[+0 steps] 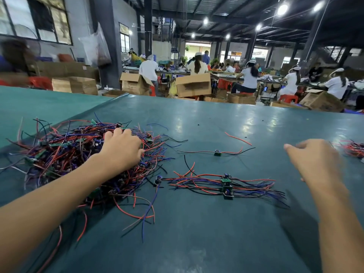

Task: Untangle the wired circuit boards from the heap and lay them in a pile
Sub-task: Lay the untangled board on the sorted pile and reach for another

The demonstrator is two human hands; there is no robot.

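Note:
A tangled heap (pixel 65 154) of small green circuit boards with red, blue and black wires lies at the left of the teal table. My left hand (pixel 120 148) rests on top of the heap, fingers curled into the wires. A small pile of straightened wired boards (pixel 226 184) lies in the middle of the table. One single wired board (pixel 217 153) lies apart, farther back. My right hand (pixel 313 158) hovers above the table at the right, fingers loosely curled, nothing in it.
The table (pixel 197 233) is covered in teal sheet. Another bundle of wires (pixel 354 149) sits at the right edge. A loose red wire (pixel 237 138) lies farther back. Beyond the table are cardboard boxes (pixel 194 85) and several seated people working.

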